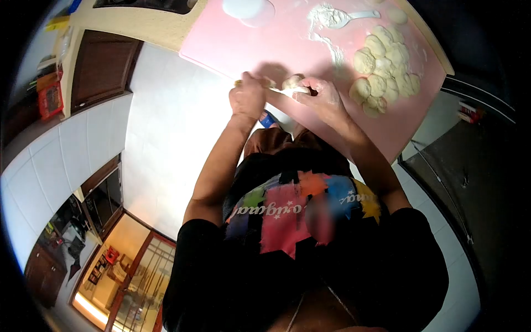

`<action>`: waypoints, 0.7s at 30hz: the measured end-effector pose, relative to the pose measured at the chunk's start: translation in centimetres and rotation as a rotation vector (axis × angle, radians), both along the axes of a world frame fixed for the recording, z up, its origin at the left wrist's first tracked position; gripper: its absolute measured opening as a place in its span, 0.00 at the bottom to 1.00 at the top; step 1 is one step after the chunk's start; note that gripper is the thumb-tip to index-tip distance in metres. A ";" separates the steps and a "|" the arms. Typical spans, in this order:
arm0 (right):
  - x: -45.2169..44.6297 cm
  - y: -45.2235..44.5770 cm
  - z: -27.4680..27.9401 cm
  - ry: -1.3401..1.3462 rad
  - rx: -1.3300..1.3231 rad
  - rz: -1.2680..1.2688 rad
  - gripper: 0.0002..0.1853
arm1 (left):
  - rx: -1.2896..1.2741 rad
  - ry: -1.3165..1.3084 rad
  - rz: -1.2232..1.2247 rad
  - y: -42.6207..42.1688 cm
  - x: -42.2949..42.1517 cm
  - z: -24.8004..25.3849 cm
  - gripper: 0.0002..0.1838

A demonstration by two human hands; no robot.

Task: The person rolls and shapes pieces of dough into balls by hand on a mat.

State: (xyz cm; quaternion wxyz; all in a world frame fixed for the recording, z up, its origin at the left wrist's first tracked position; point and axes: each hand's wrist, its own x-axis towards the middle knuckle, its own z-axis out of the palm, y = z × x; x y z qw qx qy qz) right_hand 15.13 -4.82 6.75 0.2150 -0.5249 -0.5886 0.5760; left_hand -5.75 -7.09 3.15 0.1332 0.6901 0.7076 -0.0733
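My left hand [248,98] is closed around a rolling pin [270,83], whose ends show on both sides of the fist near the mat's front edge. Thumb and fingers of my right hand [325,100] pinch a thin piece of dough [299,89] at the same edge, beside the pin. A small lump of dough [291,82] lies just behind it, partly covered by my fingers. Flour dusts my right hand.
The pink mat [232,47] carries a cluster of dough balls [384,69] on the right. Flour [326,16] with a white spoon [362,15] in it lies at the back. Flat round wrappers [249,10] overlap at the back left.
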 end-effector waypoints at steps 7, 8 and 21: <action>0.9 -2.2 -5.7 -0.301 0.592 0.129 0.16 | -0.240 -0.782 0.442 4.6 -0.4 2.9 0.20; 0.9 -2.3 -6.2 -0.251 0.524 0.110 0.17 | -0.320 -1.053 0.510 5.0 1.5 3.6 0.23; -0.1 -3.5 -4.8 0.145 0.188 -0.229 0.19 | -0.167 -0.868 -0.354 11.4 23.7 0.4 0.23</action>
